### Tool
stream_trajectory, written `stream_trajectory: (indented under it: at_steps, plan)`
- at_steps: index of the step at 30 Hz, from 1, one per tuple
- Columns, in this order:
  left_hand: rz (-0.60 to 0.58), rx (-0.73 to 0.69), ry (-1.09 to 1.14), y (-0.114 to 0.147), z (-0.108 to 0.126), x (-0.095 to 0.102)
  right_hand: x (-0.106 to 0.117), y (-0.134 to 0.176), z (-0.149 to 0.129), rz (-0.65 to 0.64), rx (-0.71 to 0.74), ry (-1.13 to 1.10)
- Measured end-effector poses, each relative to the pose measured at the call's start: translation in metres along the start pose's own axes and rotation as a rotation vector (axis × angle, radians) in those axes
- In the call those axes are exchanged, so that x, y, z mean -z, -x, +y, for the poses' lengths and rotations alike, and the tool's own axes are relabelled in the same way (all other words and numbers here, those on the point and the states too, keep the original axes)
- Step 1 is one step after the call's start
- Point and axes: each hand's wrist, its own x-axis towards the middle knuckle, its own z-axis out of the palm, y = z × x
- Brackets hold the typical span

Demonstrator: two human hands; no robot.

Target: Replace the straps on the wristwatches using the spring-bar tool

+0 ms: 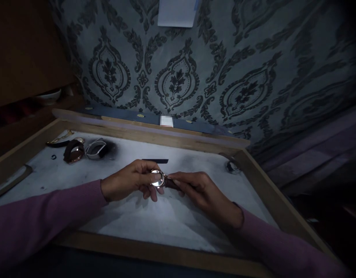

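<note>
My left hand (137,179) grips the round, shiny case of a wristwatch (157,180), its thumb lying across the metal face side. From the right, my right hand (199,187) pinches the dark brown strap (172,183) close to where it meets the case. Both hands hold the watch above the white surface of a wooden-framed tray. Just behind my left hand lies a dark flat strip (156,161). Whether the strap is fully attached to the case is too small to tell.
At the tray's back left are a brown-strapped watch (74,150), a grey-banded watch (96,149) and a small dark ring (53,157). Another watch (232,166) lies at the right. A raised wooden rim (154,135) surrounds the surface; a patterned wall stands behind.
</note>
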Motion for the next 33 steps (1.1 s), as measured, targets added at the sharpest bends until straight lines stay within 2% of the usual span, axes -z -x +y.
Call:
stream_trajectory:
  at_steps: [4, 10, 16, 19, 24, 28, 33]
  plan:
    - [-0.016, -0.013, 0.004, 0.000, 0.004, -0.001, 0.004, -0.001, -0.003, 0.002, -0.011, -0.007]
    - [0.006, -0.134, -0.141, 0.002, 0.007, -0.001, 0.006, -0.006, -0.005, -0.004, -0.215, -0.198]
    - [0.097, -0.481, -0.813, 0.008, 0.007, -0.004, 0.004, -0.008, -0.003, -0.035, -0.428, -0.506]
    - [0.112, -0.566, -0.977, 0.007, 0.007, -0.003, 0.002, -0.008, -0.004, -0.045, -0.472, -0.576]
    - [0.138, -0.559, -1.008, 0.006, 0.008, -0.001, -0.001, -0.009, -0.004, -0.027, -0.468, -0.642]
    - [0.128, -0.481, -0.996, 0.008, 0.009, -0.002, -0.005, -0.009, 0.000, -0.041, -0.451, -0.661]
    - [0.126, -0.417, -0.989, 0.011, 0.010, -0.006, -0.006, -0.007, 0.006, -0.003, -0.439, -0.490]
